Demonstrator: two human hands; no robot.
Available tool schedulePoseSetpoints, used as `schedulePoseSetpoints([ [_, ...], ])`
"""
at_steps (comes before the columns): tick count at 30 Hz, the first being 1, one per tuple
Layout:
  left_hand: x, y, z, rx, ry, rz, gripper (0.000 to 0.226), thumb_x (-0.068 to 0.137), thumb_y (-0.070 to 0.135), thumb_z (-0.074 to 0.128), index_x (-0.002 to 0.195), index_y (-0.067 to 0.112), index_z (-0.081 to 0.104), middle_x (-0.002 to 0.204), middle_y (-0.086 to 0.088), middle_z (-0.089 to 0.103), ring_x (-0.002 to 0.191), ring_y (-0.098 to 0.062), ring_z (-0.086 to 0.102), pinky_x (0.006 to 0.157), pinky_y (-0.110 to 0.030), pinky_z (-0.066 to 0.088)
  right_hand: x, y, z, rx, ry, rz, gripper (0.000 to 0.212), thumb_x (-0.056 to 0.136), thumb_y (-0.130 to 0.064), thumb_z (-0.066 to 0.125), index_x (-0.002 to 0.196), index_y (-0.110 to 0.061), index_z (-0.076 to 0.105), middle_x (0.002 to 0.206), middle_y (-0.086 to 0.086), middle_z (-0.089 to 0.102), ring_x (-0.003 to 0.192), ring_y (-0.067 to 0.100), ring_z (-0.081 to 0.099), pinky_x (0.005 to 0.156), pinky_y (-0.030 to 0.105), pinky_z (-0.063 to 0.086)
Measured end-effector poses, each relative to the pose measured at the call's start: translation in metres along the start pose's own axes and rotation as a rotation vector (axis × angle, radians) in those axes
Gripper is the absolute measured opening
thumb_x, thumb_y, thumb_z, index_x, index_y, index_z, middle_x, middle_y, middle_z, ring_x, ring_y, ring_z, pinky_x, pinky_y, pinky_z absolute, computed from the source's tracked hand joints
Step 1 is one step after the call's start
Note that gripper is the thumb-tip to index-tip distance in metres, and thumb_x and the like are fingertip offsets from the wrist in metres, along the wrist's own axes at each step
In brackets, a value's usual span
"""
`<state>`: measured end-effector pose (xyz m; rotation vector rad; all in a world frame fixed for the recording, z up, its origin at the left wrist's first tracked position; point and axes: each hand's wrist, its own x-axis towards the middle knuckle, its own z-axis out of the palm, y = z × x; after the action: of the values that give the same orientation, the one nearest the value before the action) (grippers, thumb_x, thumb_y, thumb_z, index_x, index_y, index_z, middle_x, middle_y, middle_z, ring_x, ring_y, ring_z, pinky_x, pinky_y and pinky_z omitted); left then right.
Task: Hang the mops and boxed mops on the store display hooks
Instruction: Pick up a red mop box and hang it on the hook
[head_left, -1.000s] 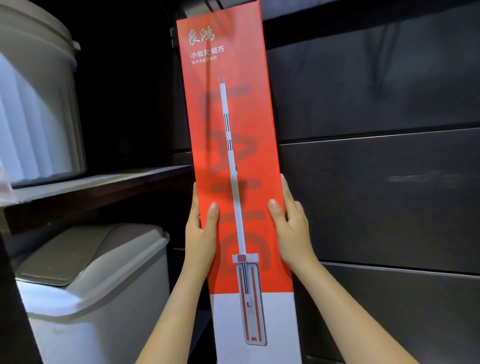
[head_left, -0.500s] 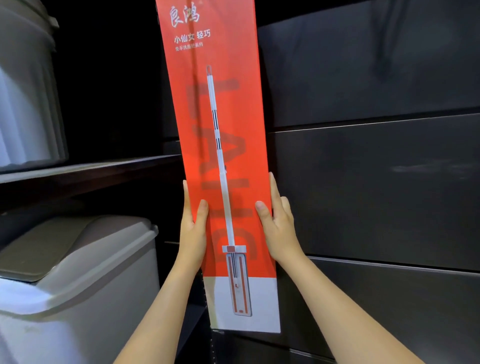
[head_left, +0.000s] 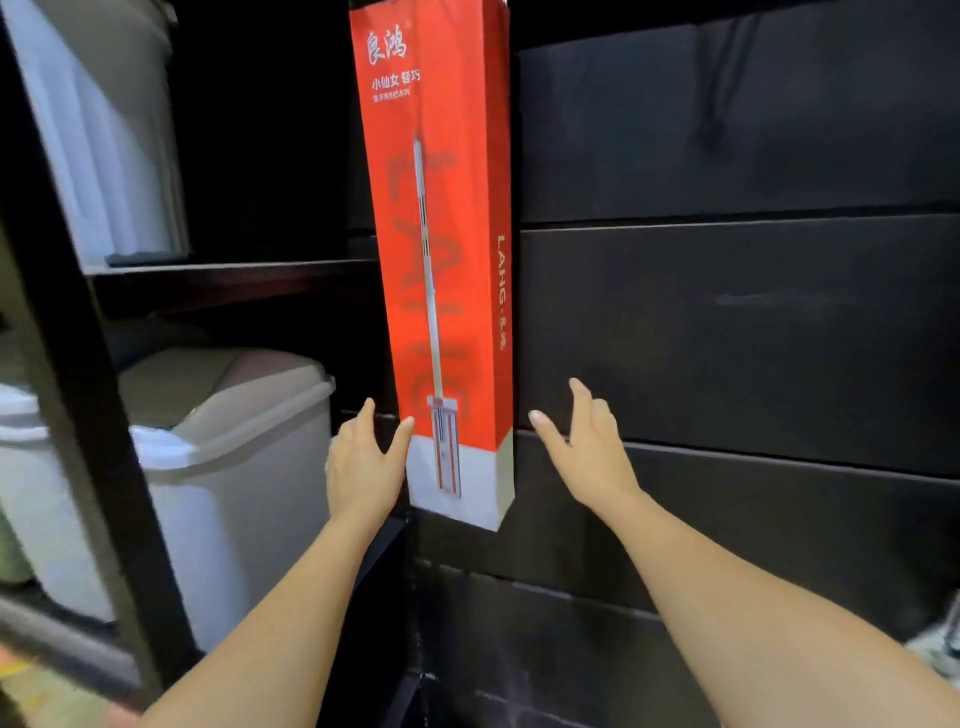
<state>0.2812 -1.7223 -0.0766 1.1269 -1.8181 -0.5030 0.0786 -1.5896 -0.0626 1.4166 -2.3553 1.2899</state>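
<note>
Dark slat wall (head_left: 727, 322) runs behind & right of both hands; grey lidded bin (head_left: 223, 467) sits left of the left hand (head_left: 363, 467). Red boxed mop (head_left: 447, 234) is upright btwn the hands, top out of view, so hook unseen. Left hand is spread flat, thumb at the box's lower edge. Right hand (head_left: 587, 447) has fingers loose, just clear of it. Imo: light steadying touch only, let any swing die, check it holds.

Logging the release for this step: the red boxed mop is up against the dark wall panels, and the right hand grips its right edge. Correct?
Not quite. The red boxed mop is up against the dark wall panels, but the right hand is open and clear of its right edge, with a gap between them. The head view shows it.
</note>
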Motion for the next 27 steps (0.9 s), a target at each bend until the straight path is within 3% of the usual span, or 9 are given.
schedulePoseSetpoints([
  [5,-0.089,-0.039,-0.032,0.412,-0.090,0.117,0.062,0.094,0.054,0.048,0.134,0.007,0.055,0.127,-0.017,0.061,0.114,-0.037,0.056,0.097,-0.046,0.042,-0.109,0.017,-0.001,-0.316,-0.047,0.089,0.078,0.094,-0.063,0.038,0.152,-0.015,0.020,0.136,0.015,0.045,0.123,0.029,0.046,0.100,0.044,0.044],
  [8,-0.158,-0.066,-0.048,0.570,-0.255,0.242,0.073,0.087,0.064,0.032,0.119,0.006,0.064,0.104,-0.018,0.068,0.095,-0.038,0.063,0.084,-0.045,0.048,-0.198,0.031,0.014,-0.449,-0.192,0.148,0.081,0.093,-0.067,0.035,0.152,-0.014,0.020,0.135,0.015,0.045,0.123,0.032,0.046,0.100,0.047,0.043],
  [10,-0.207,-0.088,-0.057,0.680,-0.364,0.284,0.078,0.084,0.067,0.026,0.120,0.008,0.063,0.105,-0.016,0.068,0.098,-0.037,0.062,0.086,-0.044,0.047,-0.258,0.038,0.025,-0.526,-0.309,0.168,0.082,0.092,-0.068,0.033,0.152,-0.014,0.019,0.136,0.015,0.043,0.124,0.033,0.043,0.100,0.047,0.041],
  [14,-0.300,-0.116,-0.080,0.774,-0.538,0.242,0.071,0.091,0.067,0.029,0.133,0.015,0.051,0.126,-0.014,0.058,0.119,-0.032,0.052,0.101,-0.042,0.038,-0.365,0.037,0.035,-0.577,-0.518,0.195,0.083,0.093,-0.068,0.032,0.153,-0.014,0.013,0.142,0.016,0.039,0.130,0.035,0.038,0.102,0.048,0.036],
  [18,-0.387,-0.145,-0.103,0.796,-0.679,0.196,0.067,0.093,0.064,0.037,0.139,0.017,0.045,0.125,-0.010,0.056,0.117,-0.031,0.053,0.098,-0.039,0.039,-0.452,0.027,0.038,-0.565,-0.687,0.216,0.082,0.093,-0.067,0.034,0.154,-0.015,0.012,0.142,0.017,0.041,0.130,0.037,0.035,0.103,0.050,0.034],
  [23,-0.491,-0.181,-0.144,0.808,-0.795,0.037,0.064,0.094,0.065,0.035,0.137,0.019,0.044,0.128,-0.010,0.057,0.121,-0.029,0.051,0.101,-0.039,0.036,-0.535,0.010,0.060,-0.551,-0.844,0.115,0.078,0.093,-0.068,0.033,0.151,-0.017,0.018,0.142,0.019,0.043,0.129,0.038,0.035,0.103,0.050,0.033],
  [27,-0.564,-0.219,-0.188,0.854,-0.858,-0.167,0.076,0.089,0.072,0.021,0.140,0.022,0.042,0.132,-0.008,0.055,0.124,-0.028,0.049,0.103,-0.039,0.037,-0.582,-0.007,0.092,-0.498,-0.991,0.051,0.080,0.092,-0.069,0.034,0.150,-0.016,0.020,0.150,0.016,0.035,0.135,0.039,0.030,0.107,0.053,0.033],
])
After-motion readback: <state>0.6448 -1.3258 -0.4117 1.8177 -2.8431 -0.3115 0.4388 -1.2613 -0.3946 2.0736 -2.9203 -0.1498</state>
